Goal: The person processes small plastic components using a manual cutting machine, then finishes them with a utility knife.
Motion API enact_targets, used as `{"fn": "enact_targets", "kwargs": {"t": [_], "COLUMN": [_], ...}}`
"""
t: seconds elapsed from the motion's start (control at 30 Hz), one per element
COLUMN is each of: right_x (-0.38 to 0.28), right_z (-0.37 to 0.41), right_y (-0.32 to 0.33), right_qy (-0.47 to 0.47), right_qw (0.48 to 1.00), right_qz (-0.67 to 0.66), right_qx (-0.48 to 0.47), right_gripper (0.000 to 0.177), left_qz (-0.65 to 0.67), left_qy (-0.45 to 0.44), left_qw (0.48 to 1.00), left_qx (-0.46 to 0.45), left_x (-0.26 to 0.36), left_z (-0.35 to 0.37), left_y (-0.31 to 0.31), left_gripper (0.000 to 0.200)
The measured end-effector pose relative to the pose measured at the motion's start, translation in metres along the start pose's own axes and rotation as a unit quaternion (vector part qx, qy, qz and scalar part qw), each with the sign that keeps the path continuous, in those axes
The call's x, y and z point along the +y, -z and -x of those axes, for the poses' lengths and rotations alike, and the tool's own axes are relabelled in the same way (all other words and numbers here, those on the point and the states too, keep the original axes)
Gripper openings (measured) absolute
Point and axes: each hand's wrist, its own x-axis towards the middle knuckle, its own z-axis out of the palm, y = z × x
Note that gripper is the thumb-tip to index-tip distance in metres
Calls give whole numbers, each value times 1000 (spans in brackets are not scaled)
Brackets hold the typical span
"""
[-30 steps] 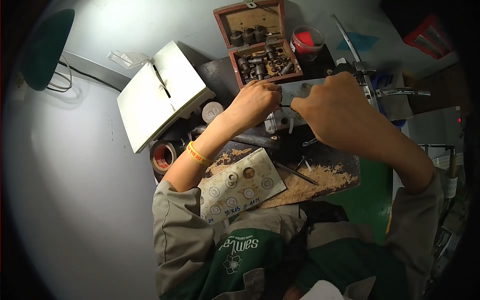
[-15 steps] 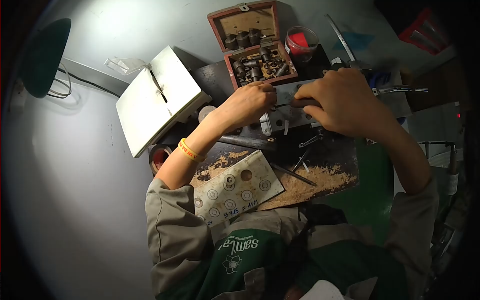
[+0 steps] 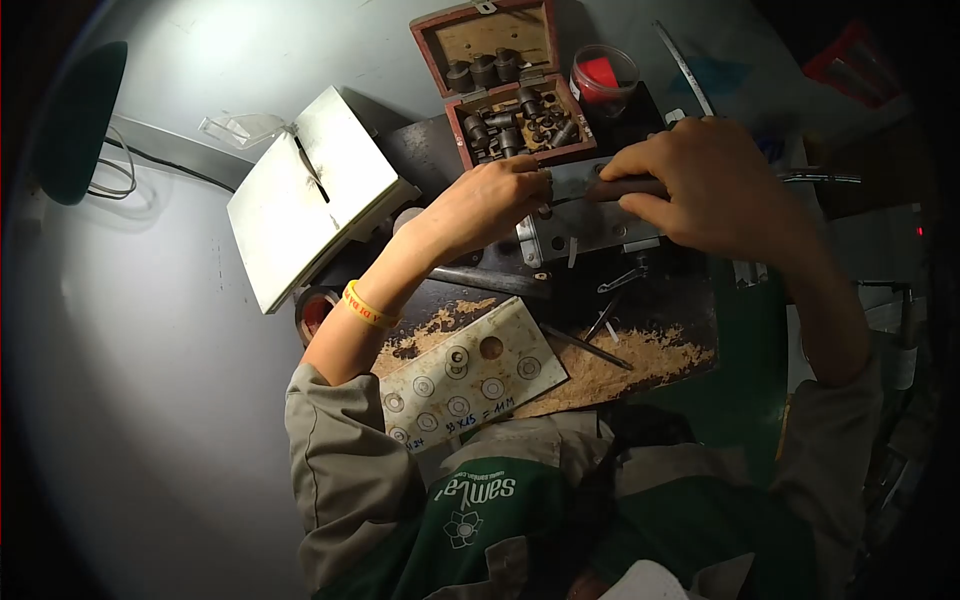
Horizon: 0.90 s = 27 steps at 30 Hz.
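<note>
My right hand (image 3: 700,190) is closed around the brown handle (image 3: 630,187) of a tool with a thin dark shaft. That shaft points left, toward my left hand (image 3: 500,195), whose fingers are curled together by the shaft's end. Whatever the left fingers grip is mostly hidden. Both hands are over a grey metal block (image 3: 590,228) with round holes. Just behind the left hand stands an open wooden box (image 3: 463,120) of dark cylindrical metal pieces (image 3: 510,140). A dark bar (image 3: 490,281) lies in front of the left hand.
A marked plate (image 3: 525,340) with drawn circles and a hole lies on the bench's near edge. Beside it are a thin rod (image 3: 595,348) and a small metal tool (image 3: 622,280). A white slotted box (image 3: 290,220) stands left; a clear tub (image 3: 625,70) is at the back.
My right hand and the tool have shifted slightly to the right, exposing more of the shaft. My left hand stays in nearly the same place. The view has shifted a little.
</note>
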Motion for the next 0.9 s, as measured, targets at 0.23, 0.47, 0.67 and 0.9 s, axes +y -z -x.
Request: {"fn": "enact_targets", "kwargs": {"t": [0.23, 0.47, 0.67, 0.9], "right_x": [-5, -45, -34, 1], "right_z": [7, 21, 5, 1], "right_y": [-12, -34, -22, -14], "right_qy": [50, 170, 183, 79], "right_qw": [996, 968, 973, 995], "right_qz": [53, 184, 140, 67], "right_qx": [42, 28, 4, 0], "right_gripper": [10, 7, 16, 16], "left_qz": [-161, -235, -167, -54], "left_qy": [-103, -150, -116, -84], "left_qw": [980, 958, 976, 992], "left_qx": [63, 65, 79, 78], "left_x": [1, 4, -8, -8], "left_z": [4, 7, 8, 7], "left_y": [-12, -19, -24, -21], "left_gripper": [8, 12, 9, 9]}}
